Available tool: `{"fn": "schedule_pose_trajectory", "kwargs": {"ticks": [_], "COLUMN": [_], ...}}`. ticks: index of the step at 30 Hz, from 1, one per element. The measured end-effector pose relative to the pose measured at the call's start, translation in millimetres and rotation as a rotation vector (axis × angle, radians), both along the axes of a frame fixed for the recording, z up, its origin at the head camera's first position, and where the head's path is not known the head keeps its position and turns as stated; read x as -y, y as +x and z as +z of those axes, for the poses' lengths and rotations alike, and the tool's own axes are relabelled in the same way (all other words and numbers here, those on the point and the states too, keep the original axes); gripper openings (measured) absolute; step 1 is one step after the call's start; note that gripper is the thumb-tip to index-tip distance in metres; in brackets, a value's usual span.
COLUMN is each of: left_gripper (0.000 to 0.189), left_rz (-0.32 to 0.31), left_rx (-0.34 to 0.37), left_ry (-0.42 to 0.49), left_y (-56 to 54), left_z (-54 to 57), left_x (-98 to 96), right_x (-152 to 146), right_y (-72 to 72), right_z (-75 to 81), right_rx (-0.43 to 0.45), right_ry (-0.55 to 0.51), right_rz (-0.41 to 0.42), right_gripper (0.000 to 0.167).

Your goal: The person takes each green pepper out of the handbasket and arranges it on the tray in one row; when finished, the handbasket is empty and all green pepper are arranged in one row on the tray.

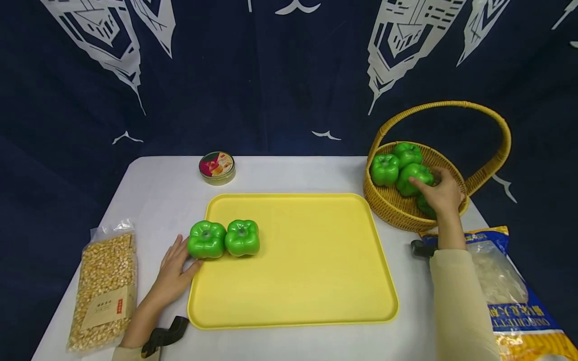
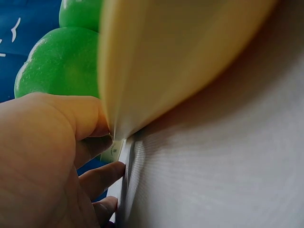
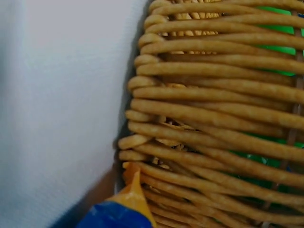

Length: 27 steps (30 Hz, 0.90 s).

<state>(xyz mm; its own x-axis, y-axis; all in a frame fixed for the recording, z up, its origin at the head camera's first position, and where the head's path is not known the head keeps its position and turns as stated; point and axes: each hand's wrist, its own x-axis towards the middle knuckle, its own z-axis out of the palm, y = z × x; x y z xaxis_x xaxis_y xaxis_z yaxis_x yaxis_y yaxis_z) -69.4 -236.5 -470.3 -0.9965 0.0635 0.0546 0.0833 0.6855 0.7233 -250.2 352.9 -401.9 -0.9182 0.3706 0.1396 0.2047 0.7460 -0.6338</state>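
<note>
At left in the head view, the left hand, fingers loosely extended, lies beside two green bell peppers at the yellow tray's left edge. At right, the right hand grips another pepper inside the wicker basket; only the right-wrist view shows its weave close up. White cloth below; navy printed fabric behind.

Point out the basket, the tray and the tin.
Basket [image 1: 389,206], head view: on its woven outer wall.
Tray [image 1: 298,273], head view: on its bare surface.
Tin [image 1: 217,165], head view: on its lid.
</note>
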Motion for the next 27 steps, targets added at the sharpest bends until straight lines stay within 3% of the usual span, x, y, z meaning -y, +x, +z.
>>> {"fn": "schedule_pose_trajectory", "kwargs": {"ticks": [12,27], "left_gripper": [0.060,0.059], "left_rz": [-0.001,0.000], "left_rx": [0.006,0.007], "left_ry": [0.000,-0.003], "left_y": [-2.1,-1.2], "left_z": [1.4,0.2], "left_x": [0.8,0.9], "right_x": [2,14], "right_y": [-0.9,11.8], "right_z": [1.6,17.4], "right_rx": [-0.019,-0.105], "right_ry": [-0.008,-0.114], "right_rz": [-0.004,-0.119], "right_gripper": [0.074,0.071]}}
